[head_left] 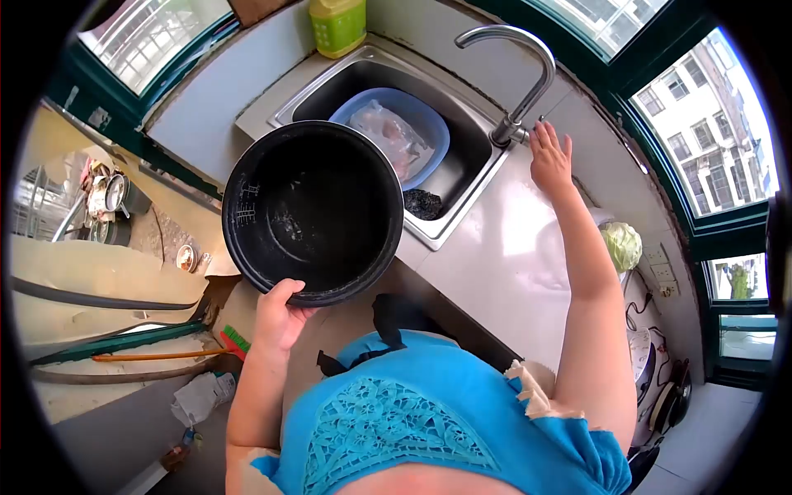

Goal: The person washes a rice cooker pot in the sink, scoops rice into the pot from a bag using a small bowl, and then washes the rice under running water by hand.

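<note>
My left hand (283, 318) grips the near rim of a black rice cooker inner pot (309, 214), thumb over the edge. The pot is tilted so that I look into it; white level marks and a few pale specks show inside. My right hand (550, 161) is stretched out beside the base of the chrome faucet (513, 124), fingers extended and slightly apart. Whether the fingertips touch the faucet's lever, I cannot tell. The spout arches over the sink (470, 177), and no water is visible coming from it.
In the sink lie a blue basin (437, 132) holding a plastic bag (392, 136) and a dark scrubber (422, 204). A yellow-green jug (338, 29) stands behind it. A cabbage (620, 246) sits on the right counter (511, 289). A broom (235, 342) is at lower left.
</note>
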The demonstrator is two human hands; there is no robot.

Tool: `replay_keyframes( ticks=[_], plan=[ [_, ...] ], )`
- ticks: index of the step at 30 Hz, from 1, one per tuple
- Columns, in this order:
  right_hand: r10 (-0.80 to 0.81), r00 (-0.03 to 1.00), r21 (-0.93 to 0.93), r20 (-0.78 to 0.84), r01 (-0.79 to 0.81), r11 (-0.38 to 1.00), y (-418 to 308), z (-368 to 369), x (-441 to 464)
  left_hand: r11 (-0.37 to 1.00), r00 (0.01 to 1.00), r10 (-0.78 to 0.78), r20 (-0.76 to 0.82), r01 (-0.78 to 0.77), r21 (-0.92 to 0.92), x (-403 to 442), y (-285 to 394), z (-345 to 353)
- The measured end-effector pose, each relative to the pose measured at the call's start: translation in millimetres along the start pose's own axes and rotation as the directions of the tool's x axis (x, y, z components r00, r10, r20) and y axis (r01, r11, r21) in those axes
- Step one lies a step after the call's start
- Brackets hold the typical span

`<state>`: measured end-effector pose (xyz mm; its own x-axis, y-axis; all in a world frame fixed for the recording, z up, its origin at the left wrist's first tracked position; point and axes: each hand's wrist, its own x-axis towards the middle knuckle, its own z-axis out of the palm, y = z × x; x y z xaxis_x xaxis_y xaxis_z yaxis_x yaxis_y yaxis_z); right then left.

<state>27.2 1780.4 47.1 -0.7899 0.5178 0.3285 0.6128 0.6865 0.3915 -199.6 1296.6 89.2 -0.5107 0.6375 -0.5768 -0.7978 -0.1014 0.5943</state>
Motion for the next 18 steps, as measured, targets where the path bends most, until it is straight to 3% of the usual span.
replay_keyframes(
  ticks=[3, 6, 9, 12, 13, 15, 18],
  plan=[
    [-0.134, 0.991, -0.048, 0.011, 0.134, 0.990, 30, 35, 30, 0.996, 0.996, -0.086, 0.003, 0.086, 0.013, 53, 13, 41],
    [-0.100, 0.978, -0.142, 0.185, 0.128, 0.982, 43, 51, 29, 0.982, 0.985, -0.167, 0.036, 0.163, 0.094, 94, 17, 62],
    [-0.044, 0.988, 0.044, 0.146, 0.038, 0.998, 45, 46, 19, 0.965, 0.968, -0.244, 0.064, 0.235, 0.115, 130, 21, 80],
    [0.447, 0.894, 0.256, 0.030, -0.439, 0.861, 35, 41, -13, 0.958, 0.963, -0.259, 0.073, 0.247, 0.149, 164, 24, 98],
    [0.530, 0.841, 0.172, 0.106, -0.541, 0.823, 31, 46, -26, 0.954, 0.964, -0.259, 0.063, 0.244, 0.174, 172, 24, 107],
    [0.686, 0.688, -0.022, 0.237, -0.702, 0.712, 25, 64, -58, 0.945, 0.958, -0.287, 0.029, 0.278, 0.174, 195, 23, 112],
    [0.689, 0.588, 0.294, 0.425, -0.809, 0.509, 25, 69, -71, 0.920, 0.939, -0.338, 0.064, 0.315, 0.232, 225, 23, 121]
  ],
)
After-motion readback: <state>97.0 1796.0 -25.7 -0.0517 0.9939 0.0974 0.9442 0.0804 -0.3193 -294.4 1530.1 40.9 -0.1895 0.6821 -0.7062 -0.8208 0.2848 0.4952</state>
